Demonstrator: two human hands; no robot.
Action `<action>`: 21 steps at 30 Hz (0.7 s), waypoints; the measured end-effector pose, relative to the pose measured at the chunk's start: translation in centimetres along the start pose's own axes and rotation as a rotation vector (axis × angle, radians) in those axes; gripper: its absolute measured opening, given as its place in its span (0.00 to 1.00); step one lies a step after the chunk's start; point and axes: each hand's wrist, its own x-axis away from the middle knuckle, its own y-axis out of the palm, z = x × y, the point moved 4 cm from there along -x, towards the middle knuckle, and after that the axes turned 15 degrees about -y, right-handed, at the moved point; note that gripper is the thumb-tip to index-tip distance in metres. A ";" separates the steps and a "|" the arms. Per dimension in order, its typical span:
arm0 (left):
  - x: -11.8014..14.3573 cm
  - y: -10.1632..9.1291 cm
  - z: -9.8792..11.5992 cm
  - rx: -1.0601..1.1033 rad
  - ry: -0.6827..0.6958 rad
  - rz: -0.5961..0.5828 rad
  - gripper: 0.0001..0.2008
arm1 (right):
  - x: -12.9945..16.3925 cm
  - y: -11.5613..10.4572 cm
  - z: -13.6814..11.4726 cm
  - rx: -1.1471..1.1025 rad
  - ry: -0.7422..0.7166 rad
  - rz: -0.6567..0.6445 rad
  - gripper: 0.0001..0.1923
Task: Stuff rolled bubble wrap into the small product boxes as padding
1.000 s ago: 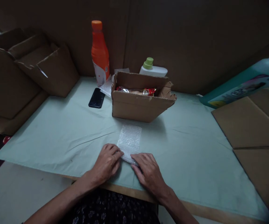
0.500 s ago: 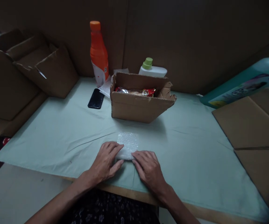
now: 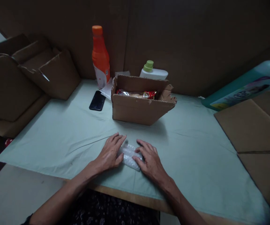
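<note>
A rolled-up bundle of clear bubble wrap (image 3: pixel 128 155) lies on the pale green cloth (image 3: pixel 62 137) near the table's front edge. My left hand (image 3: pixel 109 152) rests on its left end, fingers stretched forward over it. My right hand (image 3: pixel 149 159) presses on its right end, fingers spread. Whatever is inside the roll is hidden. Just beyond the hands stands an open cardboard box (image 3: pixel 139 104) with a red and silver snack packet (image 3: pixel 137 93) inside.
A black phone (image 3: pixel 97 100) lies left of the box. An orange bottle (image 3: pixel 100 57) and a white bottle with a green cap (image 3: pixel 152 71) stand at the back wall. Folded cardboard boxes (image 3: pixel 32 72) stand at the left, flat cardboard sheets (image 3: pixel 254 125) at the right.
The bubble wrap strip, first lying flat toward the box, has been rolled forward into a short bundle. Both hands have moved away from me along with it.
</note>
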 end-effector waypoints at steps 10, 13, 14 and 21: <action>1.6 -1.0 2.1 0.315 -0.121 -0.198 0.19 | 2.5 -1.7 1.1 -0.555 0.296 0.146 0.17; 0.4 -3.5 3.7 0.223 0.035 -0.105 0.24 | 2.4 -4.3 1.6 -0.503 0.258 0.164 0.06; -0.5 -5.1 4.3 0.164 0.117 0.005 0.29 | 2.2 -5.7 1.8 -0.465 0.230 0.183 0.06; -8.6 -12.7 7.2 -0.289 0.315 0.650 0.16 | 0.8 -19.2 4.1 -0.078 0.037 0.604 0.09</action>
